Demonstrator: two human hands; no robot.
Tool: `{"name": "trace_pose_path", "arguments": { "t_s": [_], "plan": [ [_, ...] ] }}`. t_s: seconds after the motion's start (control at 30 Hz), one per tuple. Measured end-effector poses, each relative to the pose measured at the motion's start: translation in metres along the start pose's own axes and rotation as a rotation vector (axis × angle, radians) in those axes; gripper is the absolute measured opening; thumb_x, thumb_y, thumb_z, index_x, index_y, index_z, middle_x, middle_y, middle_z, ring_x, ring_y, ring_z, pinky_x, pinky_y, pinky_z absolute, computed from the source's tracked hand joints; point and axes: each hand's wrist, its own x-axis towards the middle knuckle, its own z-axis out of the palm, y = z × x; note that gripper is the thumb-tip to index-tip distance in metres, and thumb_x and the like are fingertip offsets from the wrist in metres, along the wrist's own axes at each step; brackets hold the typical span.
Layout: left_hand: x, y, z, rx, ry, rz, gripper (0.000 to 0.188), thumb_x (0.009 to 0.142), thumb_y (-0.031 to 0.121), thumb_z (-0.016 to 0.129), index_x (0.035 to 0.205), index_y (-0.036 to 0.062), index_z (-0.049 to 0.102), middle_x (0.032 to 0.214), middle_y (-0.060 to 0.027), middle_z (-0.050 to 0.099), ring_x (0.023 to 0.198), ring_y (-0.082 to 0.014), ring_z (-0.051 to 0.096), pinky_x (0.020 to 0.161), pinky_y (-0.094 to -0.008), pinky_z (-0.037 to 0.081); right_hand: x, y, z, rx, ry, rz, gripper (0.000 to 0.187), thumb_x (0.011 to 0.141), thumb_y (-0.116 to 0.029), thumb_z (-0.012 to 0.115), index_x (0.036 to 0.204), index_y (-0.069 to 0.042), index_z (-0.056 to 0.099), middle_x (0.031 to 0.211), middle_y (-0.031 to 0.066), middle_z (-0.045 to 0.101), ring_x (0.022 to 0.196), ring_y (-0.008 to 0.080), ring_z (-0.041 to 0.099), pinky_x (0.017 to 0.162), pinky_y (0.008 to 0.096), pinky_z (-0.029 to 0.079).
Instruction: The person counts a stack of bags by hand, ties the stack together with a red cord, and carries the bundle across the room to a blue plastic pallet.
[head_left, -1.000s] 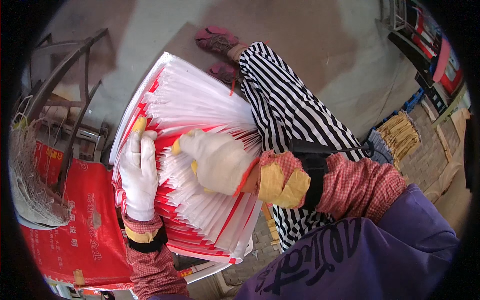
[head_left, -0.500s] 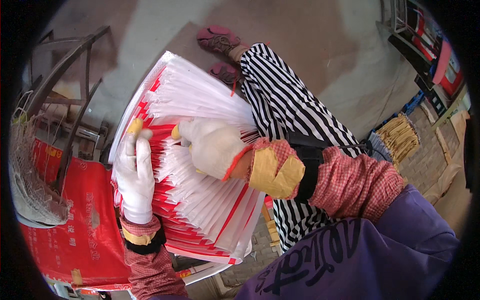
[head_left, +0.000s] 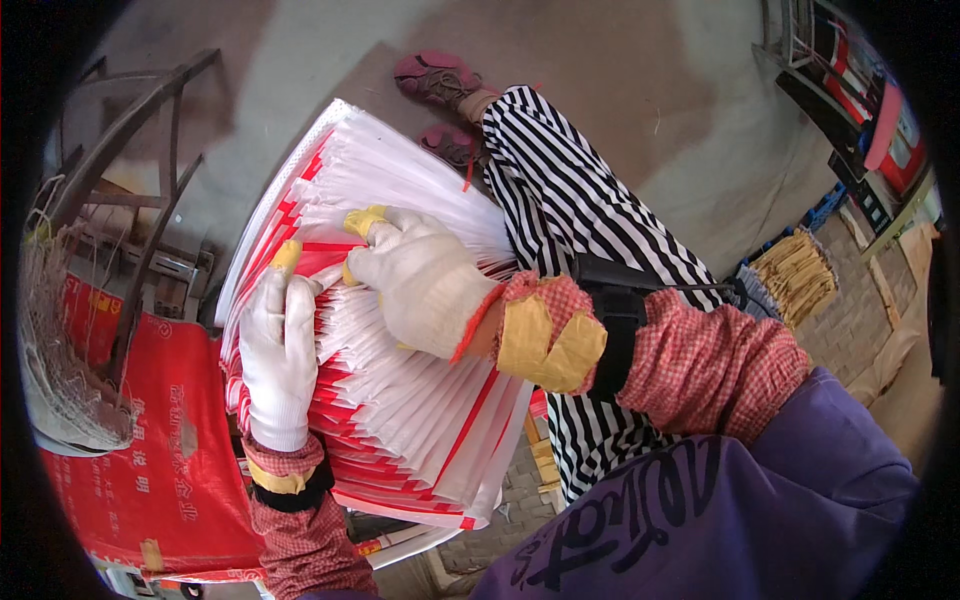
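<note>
- So the thing being worked on is a big fanned stack point(head_left: 430, 410) of thin white layers with red edges, spread just in front of the person, against the striped trousers point(head_left: 590, 200) on its right side.
- The stack's long axis is run from the far end by the shoes point(head_left: 435, 78) back toward the body; individual layers are splayed across that, like a fan.
- The left hand point(head_left: 275, 355), white glove with a yellow tip, is laid along the stack's left edge. Fingers are stretched out pretty straight; whether anything is gripped underneath can't be told.
- The right hand point(head_left: 425, 290) is held over the middle, reaching in from the right. Thumb and forefinger are parted, nothing seen pinched between them; the other fingers are mostly hidden.
- Key bit: a red strip point(head_left: 325, 258) is exposed between the two hands, just left of the right thumb and just right of the left fingertips. Both hands are close to it, and neither is clearly nearer.
- Off to the left, a red printed sheet point(head_left: 175, 490) can be seen.
</note>
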Motion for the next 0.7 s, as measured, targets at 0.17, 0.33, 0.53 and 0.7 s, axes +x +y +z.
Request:
{"name": "trace_pose_path", "arguments": {
  "t_s": [0.17, 0.33, 0.53, 0.7],
  "plan": [
    [0.003, -0.001, 0.006, 0.008, 0.073, 0.099, 0.034, 0.094, 0.013, 0.045, 0.121, -0.007, 0.052, 0.084, -0.0099, 0.063, 0.073, -0.0118, 0.055, 0.071, -0.0244, 0.045, 0.0, 0.004, -0.002, 0.034, 0.046, -0.016, 0.029, 0.079, -0.018, 0.052, 0.103, -0.008, 0.064, 0.123, 0.017, 0.054, 0.116, 0.0331, 0.049, 0.097, 0.0398, 0.039],
    [0.015, 0.006, -0.008, -0.061, 0.075, -0.012, 0.036, 0.095, 0.016, 0.045, 0.123, -0.0055, 0.051, 0.094, -0.0126, 0.064, 0.084, -0.0192, 0.059, 0.083, -0.0271, 0.045, -0.001, 0.001, -0.008, 0.206, -0.155, 0.139, 0.028, 0.08, -0.015, 0.052, 0.104, -0.004, 0.06, 0.109, 0.0207, 0.059, 0.099, 0.0349, 0.058, 0.085, 0.0408, 0.047],
    [0.023, -0.014, -0.002, 0.131, 0.106, 0.119, 0.037, 0.095, 0.019, 0.047, 0.123, -0.0038, 0.051, 0.117, -0.0188, 0.058, 0.11, -0.0259, 0.055, 0.097, -0.0326, 0.039, -0.001, -0.003, -0.01, 0.225, -0.126, 0.123, 0.028, 0.076, -0.011, 0.055, 0.102, -0.003, 0.059, 0.104, 0.0204, 0.061, 0.098, 0.0355, 0.059, 0.083, 0.0416, 0.048],
    [0.011, -0.021, -0.004, 0.061, 0.071, 0.121, 0.04, 0.098, 0.025, 0.044, 0.127, -0.0014, 0.049, 0.104, -0.0075, 0.059, 0.096, -0.0125, 0.055, 0.09, -0.0246, 0.04, 0.018, -0.001, -0.014, 0.297, -0.154, 0.331, 0.044, 0.079, -0.015, 0.055, 0.121, -0.006, 0.051, 0.108, 0.0202, 0.061, 0.1, 0.0353, 0.06, 0.086, 0.0425, 0.047]
  ]
}}
